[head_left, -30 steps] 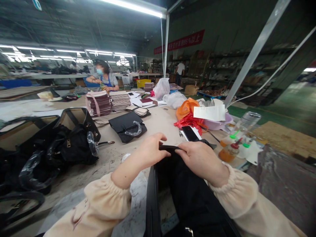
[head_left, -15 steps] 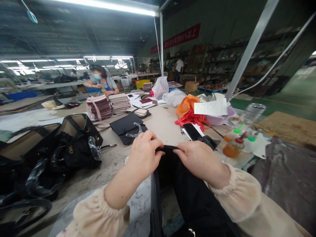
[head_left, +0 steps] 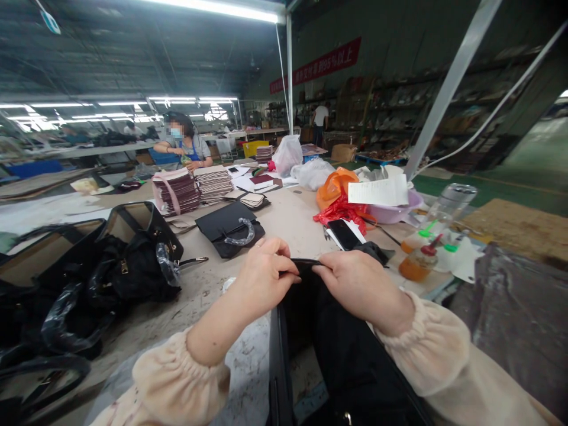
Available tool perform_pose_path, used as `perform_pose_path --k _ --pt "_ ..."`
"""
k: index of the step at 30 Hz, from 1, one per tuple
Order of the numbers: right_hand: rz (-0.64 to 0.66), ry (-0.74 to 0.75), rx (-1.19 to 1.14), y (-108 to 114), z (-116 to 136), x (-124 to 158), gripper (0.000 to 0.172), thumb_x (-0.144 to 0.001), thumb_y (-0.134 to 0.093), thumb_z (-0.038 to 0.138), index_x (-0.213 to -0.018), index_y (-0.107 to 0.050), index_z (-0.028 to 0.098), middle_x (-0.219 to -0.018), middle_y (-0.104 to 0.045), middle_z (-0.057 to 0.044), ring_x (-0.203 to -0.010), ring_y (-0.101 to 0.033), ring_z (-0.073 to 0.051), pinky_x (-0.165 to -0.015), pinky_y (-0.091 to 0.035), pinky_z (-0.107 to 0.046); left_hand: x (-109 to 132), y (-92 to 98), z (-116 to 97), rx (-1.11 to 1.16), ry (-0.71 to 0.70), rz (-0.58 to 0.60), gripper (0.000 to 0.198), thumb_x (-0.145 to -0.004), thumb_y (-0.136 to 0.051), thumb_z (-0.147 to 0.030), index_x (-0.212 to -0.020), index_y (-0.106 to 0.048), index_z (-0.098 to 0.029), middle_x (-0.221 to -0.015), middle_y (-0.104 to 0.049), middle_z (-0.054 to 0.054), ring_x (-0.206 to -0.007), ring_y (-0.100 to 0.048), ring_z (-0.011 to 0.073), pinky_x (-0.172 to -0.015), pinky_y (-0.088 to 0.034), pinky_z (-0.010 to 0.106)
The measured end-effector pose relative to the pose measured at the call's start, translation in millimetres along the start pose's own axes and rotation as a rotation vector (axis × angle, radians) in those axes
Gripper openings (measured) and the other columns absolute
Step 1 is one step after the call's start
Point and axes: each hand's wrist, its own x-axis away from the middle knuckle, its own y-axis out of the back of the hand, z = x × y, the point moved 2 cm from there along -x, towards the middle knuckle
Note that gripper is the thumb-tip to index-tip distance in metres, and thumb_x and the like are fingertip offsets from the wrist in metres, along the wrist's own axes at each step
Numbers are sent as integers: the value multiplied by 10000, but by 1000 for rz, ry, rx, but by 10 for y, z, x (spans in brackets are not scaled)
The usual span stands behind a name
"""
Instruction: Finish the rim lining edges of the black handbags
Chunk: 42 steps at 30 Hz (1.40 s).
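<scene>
A black bag (head_left: 355, 361) stands close in front of me, its long opening facing up and its inside dark. My left hand (head_left: 265, 271) pinches the far edge of its rim, thumb and fingers pressed together. A short way to the right, my right hand (head_left: 361, 284) grips the same edge, thumb on the near side. Between the hands a short stretch of black rim shows. Beyond my left hand lies a flat black bag piece (head_left: 228, 228) with a plastic-wrapped handle.
Several black bags (head_left: 137, 260) crowd the left. Stacked maroon-edged pieces (head_left: 215, 184) stand farther back, near a masked co-worker (head_left: 184, 142). To the right are a phone (head_left: 344, 234), a red plastic bag (head_left: 339, 212), a purple basin (head_left: 402, 210) and a bottle of orange liquid (head_left: 417, 264).
My left hand's fingers have shifted slightly right along the rim. The right hand keeps its grip, and the view has moved only a little.
</scene>
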Motion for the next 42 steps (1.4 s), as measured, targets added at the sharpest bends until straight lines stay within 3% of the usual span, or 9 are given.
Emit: perform_pose_path --k 8,12,18,23,31,37,42 --pt "19 2 0 21 36 -10 314 -884 -436 356 -708 -647 203 -681 -670 -44 -660 -606 -167 -563 -314 -273 9 -20 23 82 108 -29 109 -693 -691 -291 -740 -683 -193 -896 -581 24 -837 -532 171 -786 -436 317" --pt "21 -1 3 21 31 -17 302 -882 -444 351 -711 -648 208 -690 -672 -39 -665 -605 -166 -563 -313 -270 12 -33 26 139 83 -23 84 -711 -678 -249 -645 -674 -199 -874 -573 9 -822 -537 149 -770 -433 295" --pt "22 -1 3 9 15 -8 292 -879 -447 356 -711 -641 218 -687 -670 -30 -663 -603 -167 -562 -303 -275 17 -34 44 241 62 -64 66 -716 -669 -203 -670 -630 -177 -873 -570 8 -818 -551 132 -777 -440 269" --pt "12 8 5 18 27 -4 283 -879 -443 338 -713 -639 219 -696 -675 -29 -665 -611 -174 -564 -306 -278 -13 -18 15 204 11 -29 135 -711 -669 -184 -843 -649 -200 -914 -572 7 -833 -551 133 -788 -441 266" --pt "4 6 17 2 23 -2 285 -876 -445 343 -709 -640 219 -681 -671 -32 -658 -610 -177 -561 -304 -279 -37 -31 21 151 25 -18 136 -713 -667 -207 -848 -658 -200 -938 -568 16 -840 -552 142 -782 -445 275" --pt "-3 13 6 27 27 6 279 -878 -438 328 -714 -637 224 -691 -672 -24 -667 -613 -172 -567 -301 -278 -19 -37 8 92 38 -44 30 -719 -650 -167 -702 -628 -178 -854 -570 16 -800 -551 146 -751 -450 282" --pt "4 8 -8 10 28 -3 281 -876 -439 339 -716 -638 221 -700 -672 -27 -678 -612 -171 -577 -301 -278 -6 -2 0 -23 41 -97 114 -700 -674 -203 -800 -619 -198 -888 -568 23 -856 -543 186 -788 -445 330"
